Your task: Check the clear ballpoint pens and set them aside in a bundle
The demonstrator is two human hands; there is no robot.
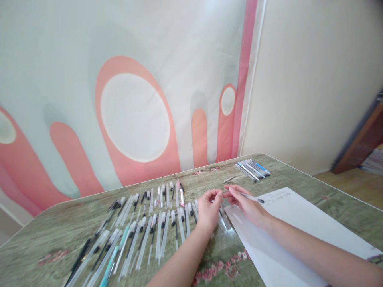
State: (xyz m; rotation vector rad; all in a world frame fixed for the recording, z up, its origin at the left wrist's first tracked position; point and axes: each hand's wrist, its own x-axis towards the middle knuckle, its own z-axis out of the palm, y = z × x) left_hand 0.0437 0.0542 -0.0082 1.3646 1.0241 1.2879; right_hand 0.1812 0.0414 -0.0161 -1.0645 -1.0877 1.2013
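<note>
Backdrop: pale hanging [137, 115] with pink shapes, behind wood-patterned table [206, 177].
Pen [249, 197]: translucent, black-ended, above inner edge of written-on paper [302, 235].
Right hand [247, 205]: grasping the pen.
Left hand [208, 209]: close by, thumb and forefinger pinched; probably a small part between them, too blurred to confirm.
Pen parts [143, 239]: loose rows, left of hands.
Grouped pens [253, 170]: beyond paper.

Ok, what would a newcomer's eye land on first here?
Probably the big coral-and-white pattern on the hanging behind the table. Next, the rows of pen parts across the table's left and middle, a teal piece standing out near the front. Then the pen in the right hand, above the white sheet.
</note>
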